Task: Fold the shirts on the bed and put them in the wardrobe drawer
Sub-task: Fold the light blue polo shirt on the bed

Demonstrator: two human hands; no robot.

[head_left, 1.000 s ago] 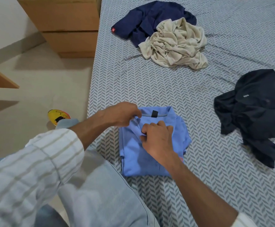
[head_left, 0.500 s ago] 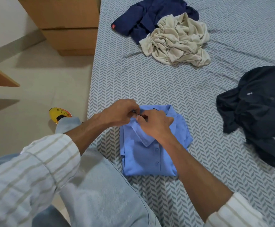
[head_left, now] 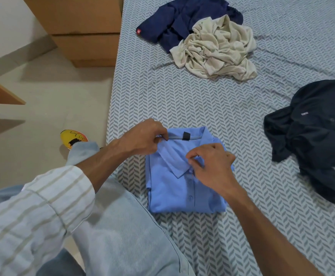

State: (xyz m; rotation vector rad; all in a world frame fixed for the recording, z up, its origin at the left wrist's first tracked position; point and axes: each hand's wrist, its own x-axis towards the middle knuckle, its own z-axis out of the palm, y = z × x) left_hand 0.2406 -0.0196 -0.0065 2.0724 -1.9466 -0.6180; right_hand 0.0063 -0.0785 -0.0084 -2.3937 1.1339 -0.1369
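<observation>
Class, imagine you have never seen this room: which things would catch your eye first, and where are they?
First, the folded light blue shirt at the near edge of the bed, its collar pinched by the left hand and right hand. Beyond it lie a crumpled beige shirt overlapping a navy shirt, and a dark heap at right.

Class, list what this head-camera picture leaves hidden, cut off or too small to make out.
- Light blue shirt: right collar wing, hidden by the right hand.
- Black shirt: right side cut off by the frame edge; its label too small to read.
- Navy shirt: partly under the beige shirt.
- Wooden drawers: top cut off.
</observation>
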